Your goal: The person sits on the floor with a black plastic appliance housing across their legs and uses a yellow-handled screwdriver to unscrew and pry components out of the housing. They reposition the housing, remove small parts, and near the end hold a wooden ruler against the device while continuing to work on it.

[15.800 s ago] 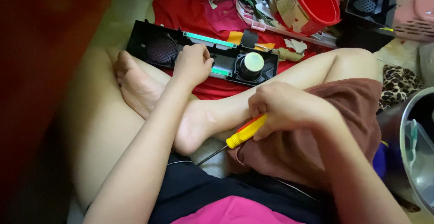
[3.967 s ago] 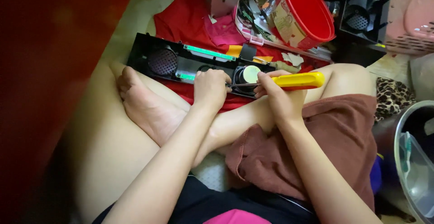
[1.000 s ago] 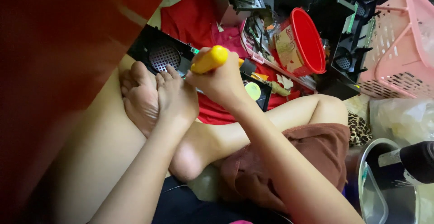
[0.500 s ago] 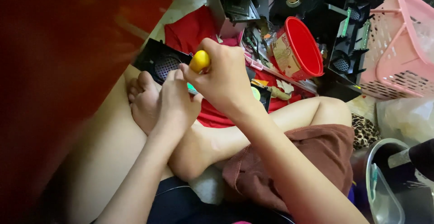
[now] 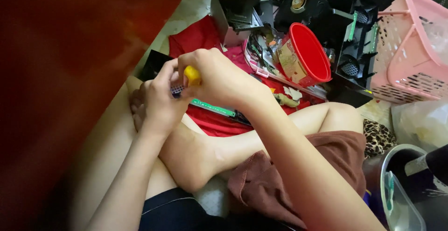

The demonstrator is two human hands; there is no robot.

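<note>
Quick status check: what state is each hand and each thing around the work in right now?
right hand: closed around the yellow screwdriver handle, held over the black device.
left hand: resting on the black device.
red bucket: tipped on its side, mouth open.
pink basket: upright.
clear plastic container: open, lidless.

Bare arms and legs, brown shorts point(image 5: 298, 175), dark top hem point(image 5: 182, 210)

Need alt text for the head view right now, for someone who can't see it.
Right hand grips a yellow-handled screwdriver upright over a black device on a red cloth, with the left hand beside it. A red bucket and pink basket lie beyond.
</note>
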